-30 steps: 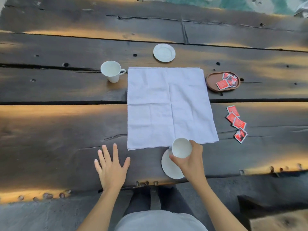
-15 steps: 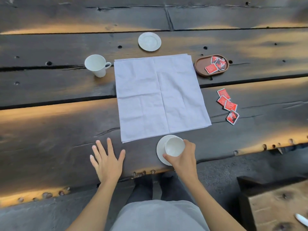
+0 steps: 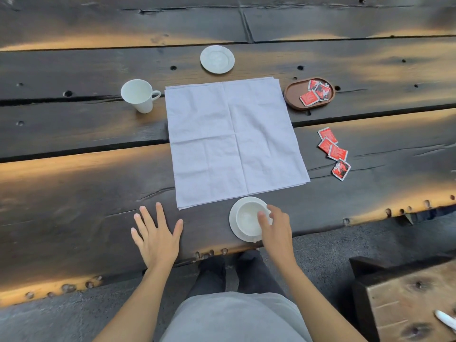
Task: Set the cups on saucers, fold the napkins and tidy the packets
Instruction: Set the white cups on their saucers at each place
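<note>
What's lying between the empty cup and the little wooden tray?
In the head view, the unfolded white napkin lies between the cup and the tray.

The person is wearing a light grey top [image 3: 234,317] and dark trousers [image 3: 237,272] — charcoal or black (hard to tell in this light). Both forearms are showing bare — no sleeves, watch or rings are showing on the left hand [image 3: 158,238] or right hand [image 3: 276,230].

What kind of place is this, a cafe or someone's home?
Hard to say; probably a cafe or tea-serving spot. A rough plank table holds white cups and saucers, a spread napkin and red packets, some in a wooden tray.
</note>
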`<action>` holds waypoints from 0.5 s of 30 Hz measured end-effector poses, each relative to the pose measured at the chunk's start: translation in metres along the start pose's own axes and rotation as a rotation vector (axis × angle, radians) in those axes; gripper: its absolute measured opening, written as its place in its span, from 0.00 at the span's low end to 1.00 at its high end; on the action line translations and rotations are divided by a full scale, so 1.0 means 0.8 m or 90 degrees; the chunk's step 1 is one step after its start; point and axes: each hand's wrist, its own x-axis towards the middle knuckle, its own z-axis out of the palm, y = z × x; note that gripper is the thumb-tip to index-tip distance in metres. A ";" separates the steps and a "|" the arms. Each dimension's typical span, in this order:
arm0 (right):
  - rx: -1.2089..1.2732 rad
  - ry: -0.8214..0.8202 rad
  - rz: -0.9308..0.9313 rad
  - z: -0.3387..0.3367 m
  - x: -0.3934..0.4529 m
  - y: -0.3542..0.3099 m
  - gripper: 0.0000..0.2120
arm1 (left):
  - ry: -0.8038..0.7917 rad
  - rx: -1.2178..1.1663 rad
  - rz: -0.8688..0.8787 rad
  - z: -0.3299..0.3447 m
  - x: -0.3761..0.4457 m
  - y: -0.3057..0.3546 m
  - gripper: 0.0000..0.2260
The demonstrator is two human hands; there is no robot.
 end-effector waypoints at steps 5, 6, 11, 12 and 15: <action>0.105 -0.061 0.034 -0.019 0.018 -0.001 0.16 | -0.006 0.006 0.001 -0.003 0.000 0.001 0.36; 0.131 -0.087 0.046 -0.019 0.018 0.000 0.16 | -0.007 0.006 0.000 -0.004 0.000 0.002 0.36; 0.177 -0.145 0.049 -0.019 0.023 0.005 0.17 | -0.019 0.012 -0.002 -0.008 0.000 0.002 0.36; 0.179 -0.145 0.045 -0.019 0.024 0.005 0.17 | -0.022 0.012 -0.002 -0.009 0.000 0.002 0.36; 0.181 -0.142 0.041 -0.022 0.027 0.002 0.17 | -0.033 0.013 -0.004 -0.012 0.000 0.004 0.36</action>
